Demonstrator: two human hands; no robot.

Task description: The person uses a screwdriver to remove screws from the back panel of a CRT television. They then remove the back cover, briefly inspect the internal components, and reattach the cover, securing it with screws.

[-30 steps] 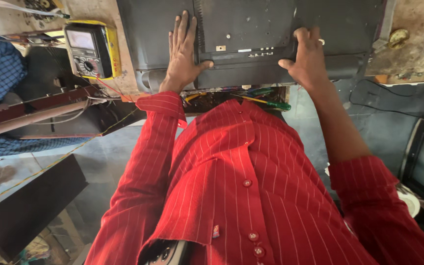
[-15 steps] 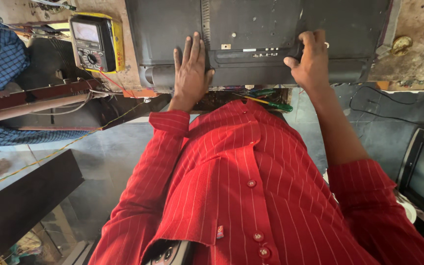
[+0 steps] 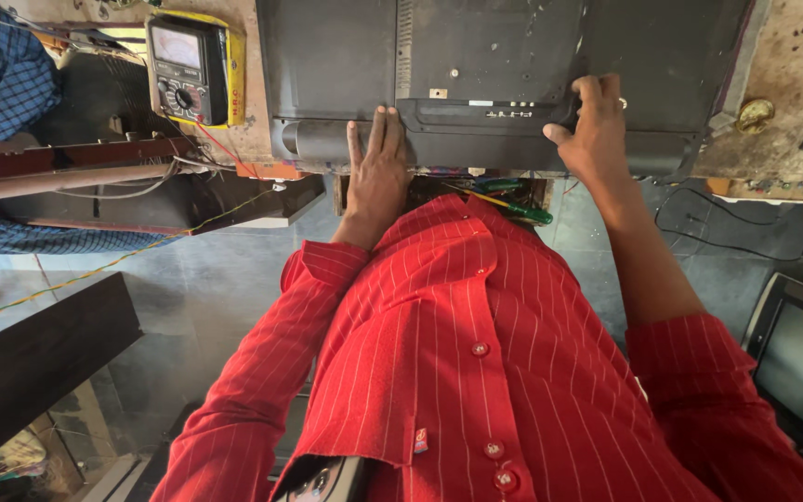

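Single head-worn view, looking steeply down the wearer's own red shirt (image 3: 476, 372) to the worktop (image 3: 792, 84) edge. Close range: both arms fill the frame, floor (image 3: 188, 279) visible below. No second view shares the scene.

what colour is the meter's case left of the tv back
Yellow around a black face, seen in the head view: the meter.

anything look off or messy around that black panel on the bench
The black monitor back lies face down, scuffed and dusty, its near edge overhanging the workbench. The left hand rests flat on that edge; the right hand grips it. Loose coloured wires spill out from beneath the bench edge.
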